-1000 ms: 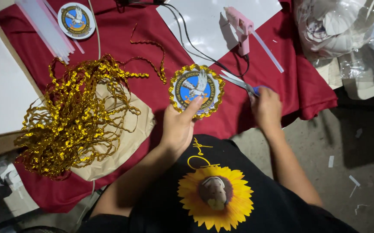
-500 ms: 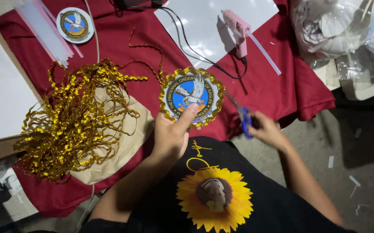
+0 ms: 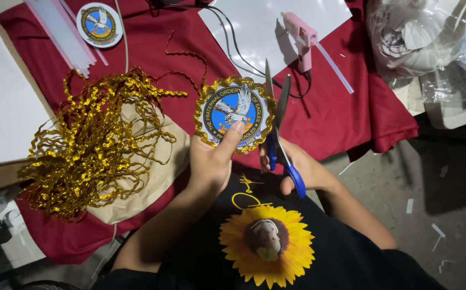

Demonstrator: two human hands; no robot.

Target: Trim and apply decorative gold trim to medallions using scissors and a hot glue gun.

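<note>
Head view: left hand (image 3: 210, 161) pinches the round emblem (image 3: 235, 113) above the tabletop (image 3: 340, 115), gold trim ringing its whole edge (looks finished); right hand (image 3: 303, 169) grips open blue-handled scissors (image 3: 278, 123) beside it, trimming apparently left.

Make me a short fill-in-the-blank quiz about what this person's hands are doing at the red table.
1. The left hand holds a round badge edged with trim of ____ colour.
2. The right hand holds scissors with ____ handles.
3. The scissor blades stand ____, beside the badge's right edge.
4. The pink glue gun lies on a ____ sheet.

Missing words: gold; blue; open; white
</note>
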